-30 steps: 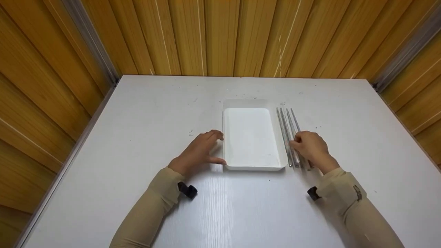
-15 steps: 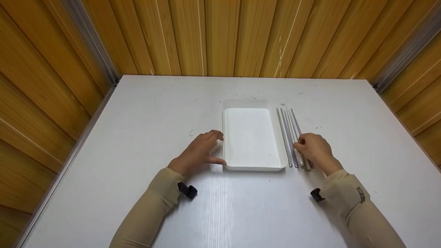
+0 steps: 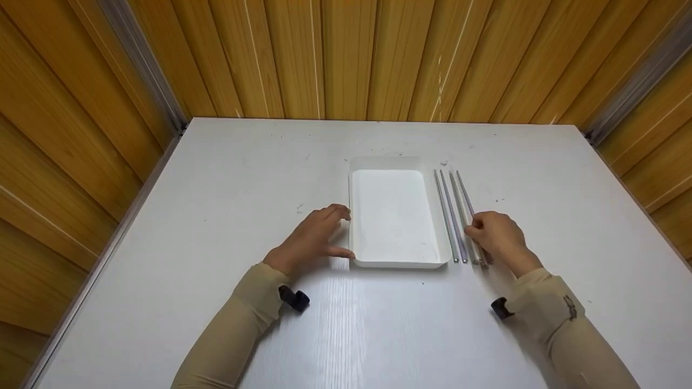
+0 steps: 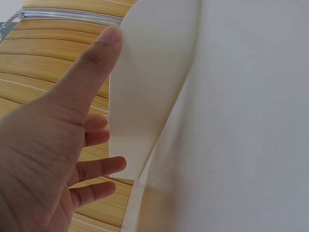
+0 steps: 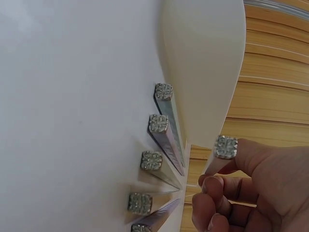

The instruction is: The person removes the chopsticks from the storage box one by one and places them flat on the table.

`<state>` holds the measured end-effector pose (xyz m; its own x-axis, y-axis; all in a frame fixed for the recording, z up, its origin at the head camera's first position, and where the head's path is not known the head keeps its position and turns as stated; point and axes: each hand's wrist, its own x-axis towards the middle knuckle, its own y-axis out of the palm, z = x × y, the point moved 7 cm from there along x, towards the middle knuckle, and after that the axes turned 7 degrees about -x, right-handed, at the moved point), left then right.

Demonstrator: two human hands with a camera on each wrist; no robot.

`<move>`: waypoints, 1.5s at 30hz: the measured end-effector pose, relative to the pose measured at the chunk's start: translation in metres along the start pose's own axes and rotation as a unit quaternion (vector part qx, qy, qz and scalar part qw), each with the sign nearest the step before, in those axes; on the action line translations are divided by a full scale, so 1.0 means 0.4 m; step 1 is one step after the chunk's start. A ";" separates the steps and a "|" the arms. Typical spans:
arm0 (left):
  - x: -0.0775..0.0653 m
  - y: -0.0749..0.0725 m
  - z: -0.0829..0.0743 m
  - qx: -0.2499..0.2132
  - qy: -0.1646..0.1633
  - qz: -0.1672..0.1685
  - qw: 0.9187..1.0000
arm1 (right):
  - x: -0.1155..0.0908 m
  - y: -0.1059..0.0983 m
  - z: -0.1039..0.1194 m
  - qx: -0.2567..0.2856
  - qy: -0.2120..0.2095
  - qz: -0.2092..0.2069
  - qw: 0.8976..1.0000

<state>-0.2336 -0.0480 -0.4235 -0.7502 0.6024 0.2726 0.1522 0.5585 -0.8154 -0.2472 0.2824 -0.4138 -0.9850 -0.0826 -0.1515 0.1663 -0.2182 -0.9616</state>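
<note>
A white rectangular tray (image 3: 392, 216) lies on the table. At its left side rests my left hand (image 3: 316, 232), fingers spread, with thumb and fingertips at the tray's edge. In the left wrist view, the thumb (image 4: 108, 41) lies against the tray's outer wall. Several metal chopsticks (image 3: 453, 216) lie side by side along the tray's right side, apart from one another. My right hand (image 3: 494, 235) is over the rightmost ones. The right wrist view shows it pinching a chopstick (image 5: 225, 148) whose square patterned end points at the camera. Its far end is hidden by the hand.
A white table (image 3: 243, 178) bears everything, with small specks on it. Wood-patterned panels (image 3: 346, 59) stand behind and at both sides, with metal posts (image 3: 143, 59) at the corners. A dark wrist device (image 3: 294, 298) sits on each sleeve.
My right hand has shifted slightly right and toward me. The chopsticks beside the tray show wider gaps between them. The left hand and the tray have stayed put.
</note>
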 end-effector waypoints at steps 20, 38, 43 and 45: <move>0.003 0.001 0.001 0.005 -0.011 0.010 1.000 | -0.005 -0.003 -0.044 -0.008 0.004 0.013 1.000; 0.000 0.003 0.007 -0.007 -0.015 0.008 1.000 | -0.004 0.012 -0.095 -0.013 0.016 0.026 0.999; -0.001 0.002 0.002 -0.010 -0.005 0.004 1.000 | -0.003 0.014 -0.101 -0.017 0.015 0.028 0.999; -0.002 0.000 -0.002 -0.011 0.003 0.001 1.000 | -0.003 0.015 -0.100 -0.019 0.011 0.030 0.999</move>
<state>-0.2323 -0.0480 -0.4235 -0.7455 0.6071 0.2749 0.1676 0.5700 -0.8044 -0.2469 0.3202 -0.4285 -0.9744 -0.0724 -0.2129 0.2226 -0.1763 -0.9588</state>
